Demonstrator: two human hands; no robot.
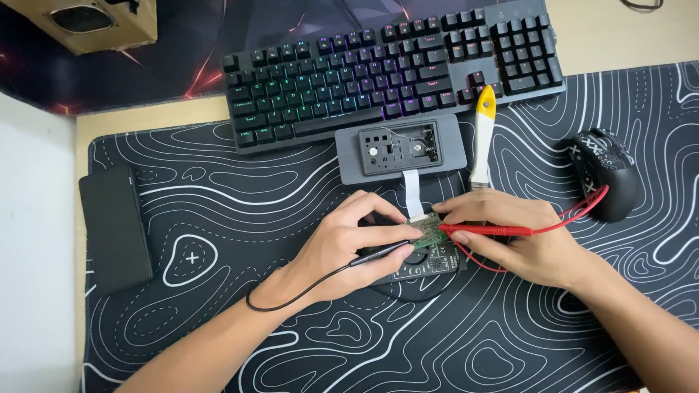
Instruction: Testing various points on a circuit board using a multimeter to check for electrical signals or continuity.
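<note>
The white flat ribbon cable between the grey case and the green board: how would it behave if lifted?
The ribbon cable looks thin and flat, so probably floppy and very light. It joins the grey case to the green board, so tugging may damage it.

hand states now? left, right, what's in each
Left hand: closed on the thin black test probe, tip at the small green circuit board.
Right hand: closed on the thin red test probe, tip on the same board.

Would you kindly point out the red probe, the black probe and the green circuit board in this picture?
red probe [484,231], head view, on the middle of its red shaft.
black probe [380,252], head view, on its black handle.
green circuit board [435,238], head view, on its bare green face.
</note>
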